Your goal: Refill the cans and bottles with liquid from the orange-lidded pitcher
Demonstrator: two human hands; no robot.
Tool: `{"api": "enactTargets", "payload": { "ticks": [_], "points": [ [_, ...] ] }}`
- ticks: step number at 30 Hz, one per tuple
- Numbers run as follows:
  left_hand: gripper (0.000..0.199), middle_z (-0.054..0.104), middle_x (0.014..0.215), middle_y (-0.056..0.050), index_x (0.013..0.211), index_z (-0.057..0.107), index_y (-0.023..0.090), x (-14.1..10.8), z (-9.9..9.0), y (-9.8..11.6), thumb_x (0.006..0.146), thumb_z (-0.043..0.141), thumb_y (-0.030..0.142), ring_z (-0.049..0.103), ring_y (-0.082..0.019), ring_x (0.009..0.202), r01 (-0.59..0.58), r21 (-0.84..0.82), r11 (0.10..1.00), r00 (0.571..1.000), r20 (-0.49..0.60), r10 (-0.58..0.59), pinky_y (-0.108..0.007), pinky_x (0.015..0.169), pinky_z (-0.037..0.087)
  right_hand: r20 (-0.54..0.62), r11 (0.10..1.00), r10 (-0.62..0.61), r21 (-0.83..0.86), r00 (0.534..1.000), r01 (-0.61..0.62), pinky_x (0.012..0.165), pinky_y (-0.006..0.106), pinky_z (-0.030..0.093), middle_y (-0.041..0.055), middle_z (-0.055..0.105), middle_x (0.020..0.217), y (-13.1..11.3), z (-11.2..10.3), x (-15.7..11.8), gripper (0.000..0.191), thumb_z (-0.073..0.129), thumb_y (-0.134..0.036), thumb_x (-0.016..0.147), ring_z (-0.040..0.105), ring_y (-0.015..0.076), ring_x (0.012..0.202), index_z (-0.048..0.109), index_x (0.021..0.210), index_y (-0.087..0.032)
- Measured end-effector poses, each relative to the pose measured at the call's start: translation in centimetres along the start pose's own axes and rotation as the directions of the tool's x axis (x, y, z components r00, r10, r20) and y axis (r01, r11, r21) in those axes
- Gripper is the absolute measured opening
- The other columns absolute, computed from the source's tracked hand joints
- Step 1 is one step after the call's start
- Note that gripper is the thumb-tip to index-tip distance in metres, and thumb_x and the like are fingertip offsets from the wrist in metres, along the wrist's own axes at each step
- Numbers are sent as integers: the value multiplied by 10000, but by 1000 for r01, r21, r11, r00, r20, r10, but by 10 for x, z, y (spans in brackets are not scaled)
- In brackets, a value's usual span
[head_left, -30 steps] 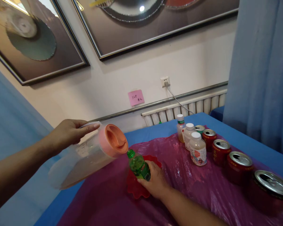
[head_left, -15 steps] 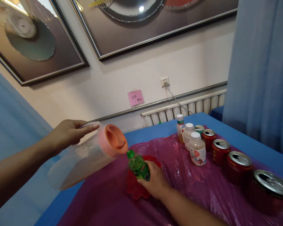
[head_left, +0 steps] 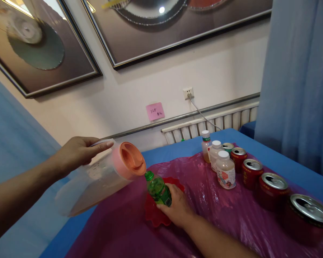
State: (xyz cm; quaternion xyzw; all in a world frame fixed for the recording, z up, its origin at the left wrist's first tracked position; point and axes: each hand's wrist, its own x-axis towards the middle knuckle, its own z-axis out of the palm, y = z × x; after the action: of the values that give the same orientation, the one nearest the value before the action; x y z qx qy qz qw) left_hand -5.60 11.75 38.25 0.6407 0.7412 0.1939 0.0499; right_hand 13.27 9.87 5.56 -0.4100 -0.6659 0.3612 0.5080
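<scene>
My left hand (head_left: pixel 83 152) is closed round the handle of a clear pitcher (head_left: pixel 102 182) with an orange lid. The pitcher is tilted to the right and holds some brownish liquid. Its spout is just above the mouth of a green bottle (head_left: pixel 156 186), close to or touching it. Fingers of my right hand (head_left: pixel 177 206) wrap round the bottle, which leans to the left. Beneath the bottle lies a red scalloped dish (head_left: pixel 153 215) on purple plastic sheeting (head_left: pixel 118 225). Whether liquid is flowing is too small to tell.
Three white-capped bottles (head_left: pixel 226 172) stand right of centre. Beside them a row of opened cans (head_left: pixel 252 173) runs toward the near right corner. Blue cloth (head_left: pixel 167 150) shows round the plastic, with a radiator (head_left: pixel 231 118) behind.
</scene>
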Motion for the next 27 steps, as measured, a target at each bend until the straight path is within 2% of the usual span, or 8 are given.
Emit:
{"api": "enactTargets", "payload": {
  "ticks": [5, 9, 16, 25, 27],
  "points": [
    [529, 341, 477, 55, 550, 525, 237, -2, 0, 2, 611, 675, 740, 326, -135, 496, 5, -26, 1000, 1000, -5, -5, -267, 481, 268, -1, 1000, -9, 1, 1000, 9, 966, 381, 470, 56, 668, 1151, 0, 0, 0, 545, 769, -219, 707, 624, 242, 1087, 588, 1220, -236],
    [553, 350, 460, 38, 515, 499, 247, -3, 0, 3, 607, 645, 772, 328, -143, 486, -6, -6, 1000, 999, -35, 6, -282, 481, 264, -4, 1000, -12, 13, 1000, 12, 967, 380, 467, 58, 669, 1150, 1, 0, 0, 547, 768, -220, 711, 624, 242, 1088, 583, 1226, -232],
    [582, 335, 462, 45, 489, 453, 239, -1, 1, 0, 634, 644, 770, 336, -138, 488, -9, 2, 1000, 1000, -16, 9, -273, 481, 269, -4, 1000, -18, 10, 1000, 18, 967, 399, 464, 60, 665, 1155, 2, 1, -1, 555, 767, -235, 716, 619, 253, 1095, 575, 1236, -237],
    [546, 368, 479, 59, 597, 555, 234, -2, 0, 2, 622, 654, 770, 342, -134, 497, 5, 1, 1000, 1000, -19, -5, -260, 488, 278, -11, 1000, -13, 1, 1000, 13, 956, 392, 468, 59, 672, 1143, 1, 1, -1, 547, 763, -228, 713, 626, 253, 1081, 583, 1229, -237],
    [546, 365, 476, 59, 602, 558, 234, -2, 0, 0, 632, 650, 771, 337, -134, 490, -25, 1, 1000, 1000, -16, 25, -261, 480, 275, -8, 1000, -12, -2, 1000, 12, 950, 390, 471, 57, 674, 1134, 0, 1, -1, 545, 766, -232, 711, 629, 253, 1076, 587, 1225, -240]
  ]
}}
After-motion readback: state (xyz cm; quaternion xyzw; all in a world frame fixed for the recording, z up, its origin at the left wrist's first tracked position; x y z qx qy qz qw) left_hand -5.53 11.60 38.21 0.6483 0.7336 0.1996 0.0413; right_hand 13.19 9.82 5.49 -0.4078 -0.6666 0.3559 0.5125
